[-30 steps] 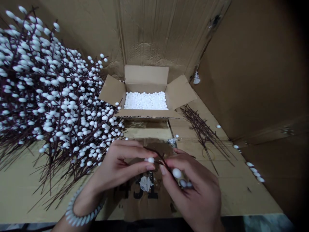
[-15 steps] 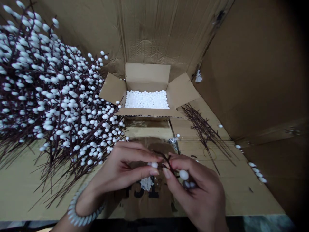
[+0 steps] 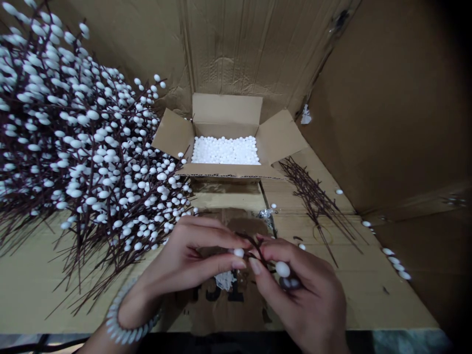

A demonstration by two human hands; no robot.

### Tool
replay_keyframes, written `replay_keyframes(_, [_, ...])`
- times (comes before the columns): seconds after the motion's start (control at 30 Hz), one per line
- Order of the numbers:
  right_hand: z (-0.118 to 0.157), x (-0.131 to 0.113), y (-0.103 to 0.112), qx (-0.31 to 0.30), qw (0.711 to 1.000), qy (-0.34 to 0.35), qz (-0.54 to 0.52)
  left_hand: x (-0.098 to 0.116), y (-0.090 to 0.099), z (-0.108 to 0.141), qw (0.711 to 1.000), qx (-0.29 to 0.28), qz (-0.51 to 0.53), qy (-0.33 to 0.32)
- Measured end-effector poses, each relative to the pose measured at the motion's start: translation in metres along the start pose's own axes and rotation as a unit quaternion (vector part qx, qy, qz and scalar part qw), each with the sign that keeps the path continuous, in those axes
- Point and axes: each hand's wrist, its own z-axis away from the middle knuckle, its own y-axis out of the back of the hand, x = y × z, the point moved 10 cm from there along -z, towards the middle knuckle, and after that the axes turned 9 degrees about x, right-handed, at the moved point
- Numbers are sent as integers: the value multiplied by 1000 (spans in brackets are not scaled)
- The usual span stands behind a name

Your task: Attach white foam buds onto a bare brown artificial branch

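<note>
Head view: left hand point(image 3: 188, 260), right hand point(image 3: 304, 290) pinch 1 twig point(image 3: 254, 244).
Both nearly shut; left grips 1 white bud point(image 3: 239, 252).

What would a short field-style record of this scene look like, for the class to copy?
Left hand: pinches a small white bud by a thin dark stem
Right hand: grips that stem, a larger white bud at its fingers
Left wrist: coiled white bracelet
Left of hands: heap of white-budded branches
Right of hands: nearly bare dark stems
Ahead: open cardboard box of white balls
Underneath: cardboard sheet
</note>
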Motion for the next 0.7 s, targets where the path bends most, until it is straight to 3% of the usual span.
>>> replay_keyframes(0.7, [0,0,0,4,1000,5,13,0,0,-2,1000,14,-15,9])
